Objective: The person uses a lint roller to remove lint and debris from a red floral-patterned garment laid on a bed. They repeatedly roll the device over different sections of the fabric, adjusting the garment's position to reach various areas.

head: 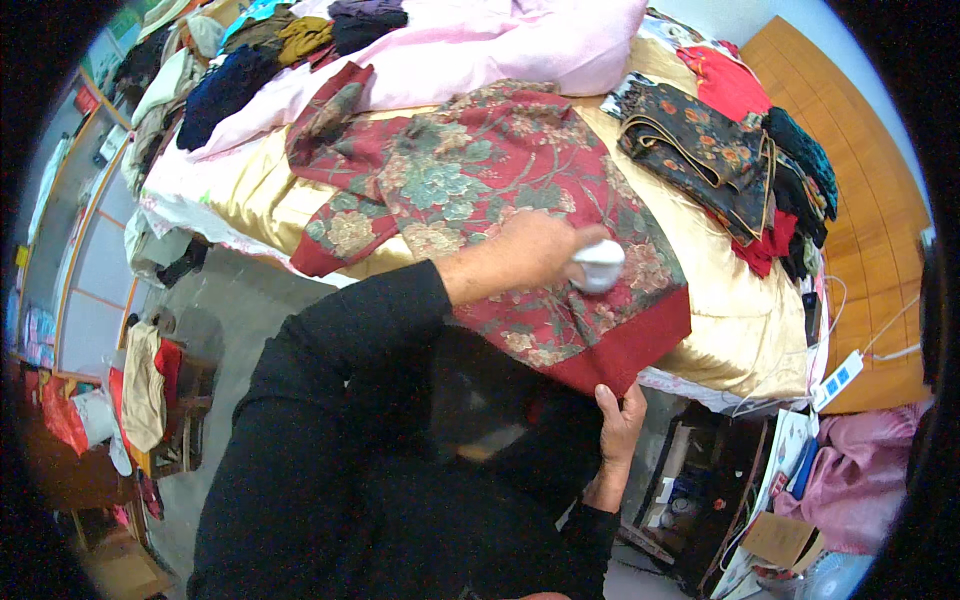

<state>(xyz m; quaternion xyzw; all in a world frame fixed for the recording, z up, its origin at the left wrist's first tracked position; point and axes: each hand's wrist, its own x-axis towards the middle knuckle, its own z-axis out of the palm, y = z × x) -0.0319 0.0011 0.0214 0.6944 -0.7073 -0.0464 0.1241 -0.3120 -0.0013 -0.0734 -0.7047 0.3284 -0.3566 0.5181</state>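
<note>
A red floral knitted sweater (525,172) with a plain red hem lies spread on a gold satin bed cover (742,322), its sleeves towards the left. My left hand (544,247) grips a rounded white handheld device (600,265) against the sweater's lower body; motion blur hides what kind it is. At the bed's near edge, my right hand (622,416) pinches the red hem, thumb on top and the other fingers partly hidden. Part of the hem hangs over the edge towards me.
Folded dark floral cloth (690,150) and other clothes lie right of the sweater. A pink blanket (480,45) and piled garments (225,94) are beyond it. A white power strip (838,381) with cables hangs by the wooden headboard (847,202). Left stands a chair with clothes (142,390).
</note>
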